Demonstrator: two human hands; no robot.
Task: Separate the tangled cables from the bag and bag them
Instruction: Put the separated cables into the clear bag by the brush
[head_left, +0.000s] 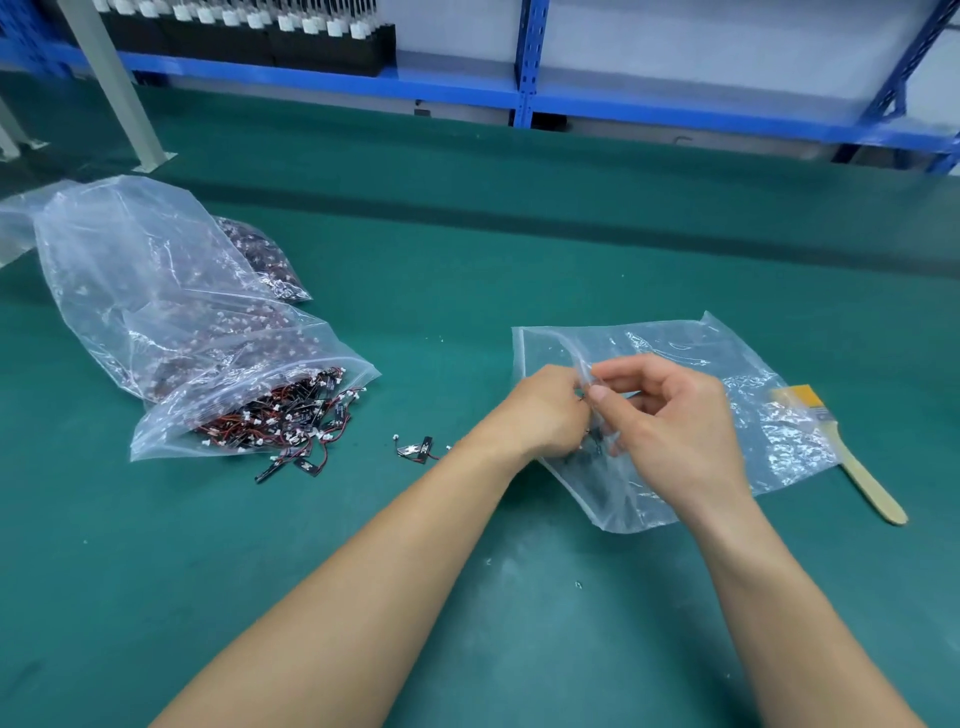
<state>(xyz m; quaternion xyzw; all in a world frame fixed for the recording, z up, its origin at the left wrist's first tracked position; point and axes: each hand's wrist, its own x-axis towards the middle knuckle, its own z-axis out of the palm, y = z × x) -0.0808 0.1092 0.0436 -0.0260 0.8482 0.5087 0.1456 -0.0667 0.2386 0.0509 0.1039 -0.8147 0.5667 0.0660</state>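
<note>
Head view. Green bench mat (467, 260) carries everything. Far left: big clear bag (156, 312), mouth open toward the person, tangled cables (280, 415) spilling out onto the mat. Centre right: small zip bag (685, 358) lying flat, a few dark pieces showing through its film under the hands. Right hand (670, 421): thumb and forefinger pinch the small zip bag at its mouth. Left hand (545, 410): fingers curled in at the same spot; cannot tell whether they hold film or a cable. One loose cable (415, 448) lies between the two bags. Judged step: bagging separated cables. The next move calls for holding the mouth apart, then reaching left for the loose cable.
</note>
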